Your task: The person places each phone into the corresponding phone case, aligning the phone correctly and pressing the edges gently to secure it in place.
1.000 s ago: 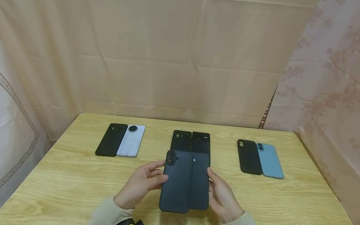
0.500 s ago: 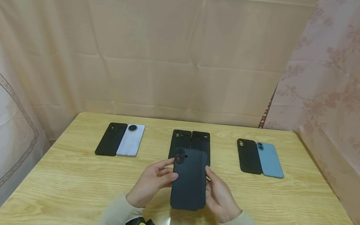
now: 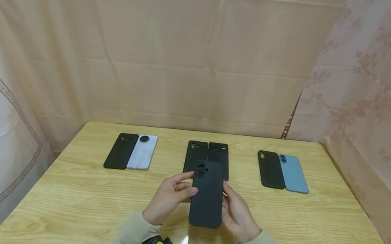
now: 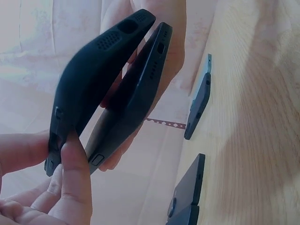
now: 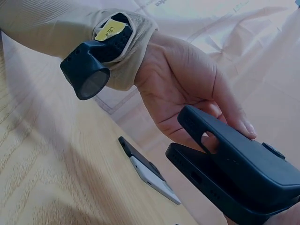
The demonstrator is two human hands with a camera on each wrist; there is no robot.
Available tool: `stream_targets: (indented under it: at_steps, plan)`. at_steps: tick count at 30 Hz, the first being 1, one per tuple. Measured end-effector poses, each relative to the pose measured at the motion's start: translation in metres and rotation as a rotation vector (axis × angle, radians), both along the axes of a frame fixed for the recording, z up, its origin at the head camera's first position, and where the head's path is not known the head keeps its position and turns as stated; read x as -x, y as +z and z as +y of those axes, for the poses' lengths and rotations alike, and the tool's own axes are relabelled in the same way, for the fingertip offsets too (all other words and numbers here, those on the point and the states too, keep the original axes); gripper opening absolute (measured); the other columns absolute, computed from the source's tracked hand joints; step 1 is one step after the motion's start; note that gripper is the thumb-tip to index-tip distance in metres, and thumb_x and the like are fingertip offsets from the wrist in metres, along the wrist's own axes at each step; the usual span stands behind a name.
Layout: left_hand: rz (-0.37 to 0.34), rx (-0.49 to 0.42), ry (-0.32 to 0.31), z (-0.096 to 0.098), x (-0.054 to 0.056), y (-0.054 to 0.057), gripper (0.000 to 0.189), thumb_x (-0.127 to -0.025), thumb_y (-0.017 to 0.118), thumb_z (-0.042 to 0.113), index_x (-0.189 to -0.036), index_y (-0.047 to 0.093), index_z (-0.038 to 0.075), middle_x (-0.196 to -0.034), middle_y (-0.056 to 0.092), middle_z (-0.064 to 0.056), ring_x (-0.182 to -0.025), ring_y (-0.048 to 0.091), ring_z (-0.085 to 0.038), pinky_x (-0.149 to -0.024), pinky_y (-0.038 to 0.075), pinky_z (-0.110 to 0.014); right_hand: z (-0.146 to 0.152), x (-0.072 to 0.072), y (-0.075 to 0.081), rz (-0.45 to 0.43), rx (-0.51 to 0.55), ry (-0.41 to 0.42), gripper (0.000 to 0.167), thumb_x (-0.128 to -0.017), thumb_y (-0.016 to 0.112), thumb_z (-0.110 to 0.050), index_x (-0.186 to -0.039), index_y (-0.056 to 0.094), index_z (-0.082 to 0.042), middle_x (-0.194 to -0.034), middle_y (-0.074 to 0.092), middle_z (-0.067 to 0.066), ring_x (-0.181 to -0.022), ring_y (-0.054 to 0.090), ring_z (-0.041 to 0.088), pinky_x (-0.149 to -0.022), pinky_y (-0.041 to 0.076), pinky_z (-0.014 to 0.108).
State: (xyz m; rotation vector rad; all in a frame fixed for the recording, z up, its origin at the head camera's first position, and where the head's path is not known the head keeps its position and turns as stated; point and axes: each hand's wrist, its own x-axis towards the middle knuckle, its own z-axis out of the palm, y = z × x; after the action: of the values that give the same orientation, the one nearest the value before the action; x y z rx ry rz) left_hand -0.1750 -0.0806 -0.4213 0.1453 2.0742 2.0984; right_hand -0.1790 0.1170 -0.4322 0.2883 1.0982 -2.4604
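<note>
My left hand (image 3: 165, 202) pinches a black phone case (image 3: 207, 196) by its left edge, above the table. Close under the case is a dark phone (image 4: 140, 93), which my right hand (image 3: 239, 217) grips from the right side. From the head view, the case covers nearly all of the phone, and camera lenses show at the case's top left opening. The left wrist view reveals a wedge-shaped gap between case and phone, wider at the bottom-port end. Much of the right hand's grip is hidden behind the phone.
Along the back of the wooden table (image 3: 86, 207) lie a black case (image 3: 121, 151) beside a white phone (image 3: 142, 154), a black case (image 3: 195, 152) beside a black phone (image 3: 218, 154), and a black case (image 3: 271, 170) beside a blue phone (image 3: 294, 174). Cloth curtains (image 3: 154, 45) hang around.
My left hand has moved right with the case, from partly overlapping the phone to lying over it. The camera lenses now show in the case opening. My right hand has barely moved.
</note>
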Motion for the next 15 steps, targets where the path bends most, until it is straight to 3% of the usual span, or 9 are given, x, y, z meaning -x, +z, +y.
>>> stream_targets:
  at_steps: [7, 11, 15]
  plan:
    - [0.002, 0.002, 0.014, 0.0018, -0.0005, 0.0009, 0.054, -0.09, 0.069, 0.011, -0.141, 0.051, 0.004, -0.102, 0.062, -0.007, -0.083, 0.066, -0.009, -0.081, 0.06, -0.034, 0.0013, -0.0017, 0.0005, 0.029, 0.057, 0.03, 0.026, -0.107, 0.035, -0.033, -0.105, 0.058, -0.02, -0.089, 0.069, -0.007, -0.082, 0.066, 0.004, -0.077, 0.055, 0.02]
    - [-0.002, 0.008, 0.016, 0.0013, -0.0006, 0.0012, 0.053, -0.09, 0.069, 0.011, -0.14, 0.053, 0.006, -0.104, 0.057, -0.008, -0.082, 0.067, -0.01, -0.082, 0.06, -0.034, 0.002, -0.0025, -0.0003, 0.06, 0.078, 0.055, 0.028, -0.107, 0.037, -0.035, -0.103, 0.059, -0.019, -0.088, 0.07, -0.006, -0.081, 0.068, 0.004, -0.076, 0.056, 0.02]
    - [0.005, 0.007, 0.01, 0.0004, -0.0011, 0.0015, 0.053, -0.09, 0.07, 0.011, -0.14, 0.053, 0.007, -0.107, 0.057, -0.011, -0.082, 0.068, -0.01, -0.082, 0.06, -0.035, 0.0014, -0.0023, -0.0007, 0.056, 0.067, 0.049, 0.022, -0.105, 0.045, -0.035, -0.11, 0.057, -0.018, -0.091, 0.071, -0.005, -0.084, 0.069, 0.004, -0.079, 0.057, 0.02]
